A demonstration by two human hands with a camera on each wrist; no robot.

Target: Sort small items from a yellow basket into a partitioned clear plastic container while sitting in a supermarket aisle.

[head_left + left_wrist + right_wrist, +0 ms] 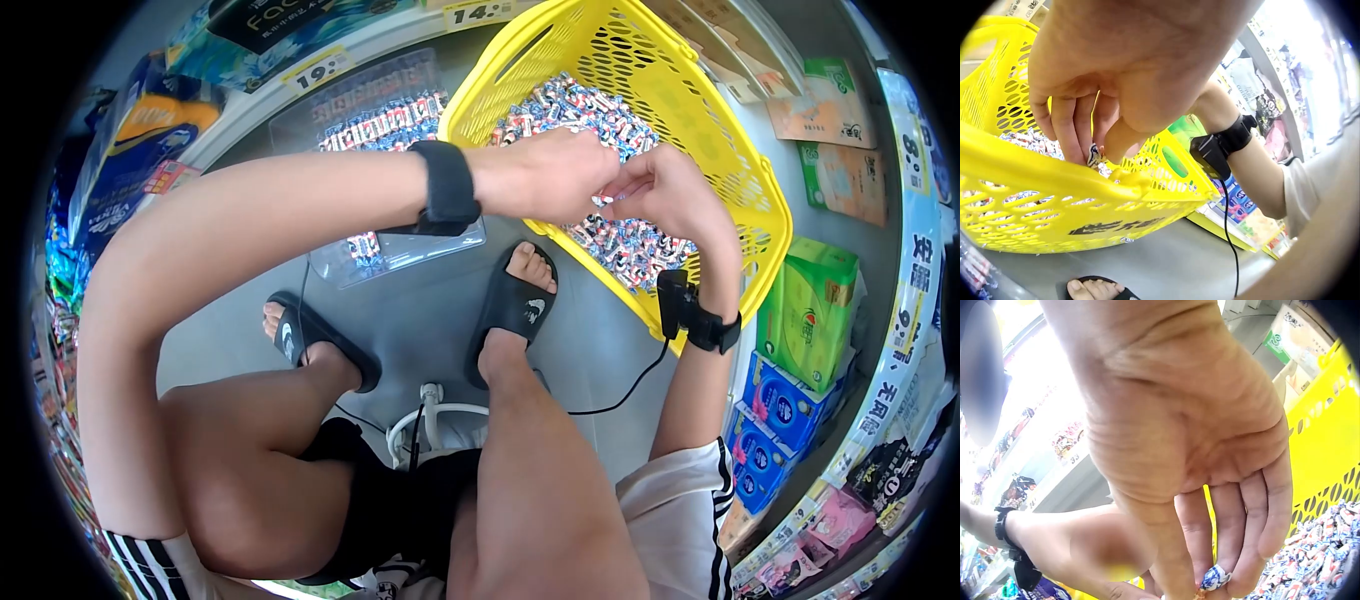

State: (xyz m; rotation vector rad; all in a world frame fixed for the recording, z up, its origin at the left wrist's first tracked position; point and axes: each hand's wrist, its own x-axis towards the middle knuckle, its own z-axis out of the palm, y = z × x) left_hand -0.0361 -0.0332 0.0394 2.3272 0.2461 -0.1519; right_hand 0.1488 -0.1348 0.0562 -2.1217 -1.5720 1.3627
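Both hands meet above a yellow basket (735,190) filled with a loose heap of small wrapped candies (620,255). My left hand (555,175) comes in from the left, fingers bent, with a wrapped candy (1093,155) at its thumb and fingertips. Opposite it, my right hand (680,195) pinches a blue-and-white wrapped candy (1215,577) between thumb and fingers. The fingertips of the two hands are close together, and I cannot tell whether they hold the same candy. Left of the basket, a clear plastic tray (465,238) holds rows of similar candies.
Shelves with price labels (480,12) surround the floor area. Green tissue packs (810,310) and blue packs (765,455) line the right side. My sandalled feet (515,300) stand before the basket and tray. A black cable (625,400) trails from the right wrist.
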